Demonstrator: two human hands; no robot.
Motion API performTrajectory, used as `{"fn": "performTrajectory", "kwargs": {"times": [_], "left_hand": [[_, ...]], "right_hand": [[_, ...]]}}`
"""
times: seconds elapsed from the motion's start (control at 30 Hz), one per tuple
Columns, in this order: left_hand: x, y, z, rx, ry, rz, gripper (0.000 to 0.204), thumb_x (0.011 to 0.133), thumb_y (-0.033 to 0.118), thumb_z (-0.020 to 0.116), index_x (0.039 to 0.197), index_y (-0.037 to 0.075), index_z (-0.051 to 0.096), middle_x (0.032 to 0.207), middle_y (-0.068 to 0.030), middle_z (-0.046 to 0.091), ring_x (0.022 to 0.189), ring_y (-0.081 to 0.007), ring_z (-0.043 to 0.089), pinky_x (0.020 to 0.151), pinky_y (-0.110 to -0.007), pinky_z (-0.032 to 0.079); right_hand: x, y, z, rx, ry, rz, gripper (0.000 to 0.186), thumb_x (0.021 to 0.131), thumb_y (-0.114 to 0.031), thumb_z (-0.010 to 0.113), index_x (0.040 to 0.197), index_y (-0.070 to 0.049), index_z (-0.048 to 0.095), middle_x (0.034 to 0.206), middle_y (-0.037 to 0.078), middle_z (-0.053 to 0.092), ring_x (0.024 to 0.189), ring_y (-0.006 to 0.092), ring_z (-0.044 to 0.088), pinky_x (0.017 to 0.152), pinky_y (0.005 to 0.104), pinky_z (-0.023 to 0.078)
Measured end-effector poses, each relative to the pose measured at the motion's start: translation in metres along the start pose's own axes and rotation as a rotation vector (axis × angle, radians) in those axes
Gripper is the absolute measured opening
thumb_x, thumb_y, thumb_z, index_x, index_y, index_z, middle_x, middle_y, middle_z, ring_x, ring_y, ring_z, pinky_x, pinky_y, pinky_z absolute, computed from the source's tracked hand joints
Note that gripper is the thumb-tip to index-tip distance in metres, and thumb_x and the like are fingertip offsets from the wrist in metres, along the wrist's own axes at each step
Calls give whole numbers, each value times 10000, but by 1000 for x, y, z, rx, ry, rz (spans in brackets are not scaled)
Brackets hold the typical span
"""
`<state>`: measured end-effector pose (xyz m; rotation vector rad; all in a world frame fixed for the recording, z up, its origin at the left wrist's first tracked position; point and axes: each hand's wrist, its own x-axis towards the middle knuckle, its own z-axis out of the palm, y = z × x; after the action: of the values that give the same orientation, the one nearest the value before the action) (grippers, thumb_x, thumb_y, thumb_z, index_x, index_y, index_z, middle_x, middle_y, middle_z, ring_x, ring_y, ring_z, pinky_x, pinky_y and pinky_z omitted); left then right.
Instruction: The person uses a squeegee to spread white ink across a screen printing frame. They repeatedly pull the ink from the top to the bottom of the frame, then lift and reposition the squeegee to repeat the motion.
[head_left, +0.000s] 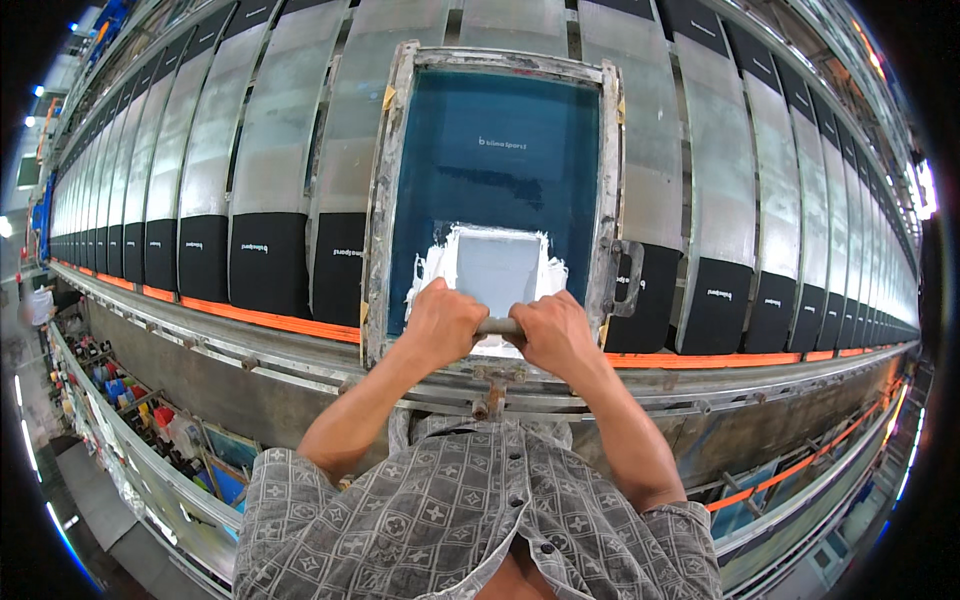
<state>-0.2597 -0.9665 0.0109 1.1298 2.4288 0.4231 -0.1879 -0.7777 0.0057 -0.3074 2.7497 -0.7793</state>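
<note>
A metal-framed printing screen point(382, 200) with dark blue-green mesh lies on a long table in front of me. At its near end a wide squeegee point(497, 270) stands in a patch of white ink point(432, 262). My left hand point(443, 322) and my right hand point(553, 333) both grip the squeegee's handle, side by side, close to the frame's near edge. A small white print mark shows on the mesh further up.
Rows of black fabric panels point(268, 262) with small white marks lie on grey pallets along the table to both sides. An orange strip point(270, 318) and metal rails run along the near edge. A shelf with ink containers point(150, 415) sits at lower left.
</note>
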Motion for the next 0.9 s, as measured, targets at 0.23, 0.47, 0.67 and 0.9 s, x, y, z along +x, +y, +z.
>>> {"fn": "performTrajectory", "kwargs": {"times": [0.23,0.47,0.67,0.9], "left_hand": [[104,-44,-54,140,53,-20,186,651,276,776,744,143,687,739,-115,667,742,-330,642,701,-418,511],[68,-29,-24,176,32,23,126,662,241,733,681,137,663,694,-111,647,701,-338,621,694,-429,494],[9,-4,-8,-2,-46,-3,150,666,234,743,648,120,647,675,-99,641,675,-328,608,703,-415,477],[107,-41,-56,177,45,-19,205,658,284,782,729,121,680,747,-121,669,756,-312,642,751,-404,484]], "right_hand": [[97,42,-65,-66,-35,186,123,728,-189,712,802,-107,657,772,144,672,779,352,651,718,436,512],[61,29,-34,-44,-59,155,147,742,-228,721,794,-109,650,728,128,659,731,348,640,686,445,504],[10,-4,-17,-34,-168,122,191,764,-278,727,806,-106,655,660,141,634,663,339,636,660,442,509],[95,41,-69,-55,34,116,236,714,-249,770,844,-79,669,733,154,651,756,367,623,690,439,490]]}}
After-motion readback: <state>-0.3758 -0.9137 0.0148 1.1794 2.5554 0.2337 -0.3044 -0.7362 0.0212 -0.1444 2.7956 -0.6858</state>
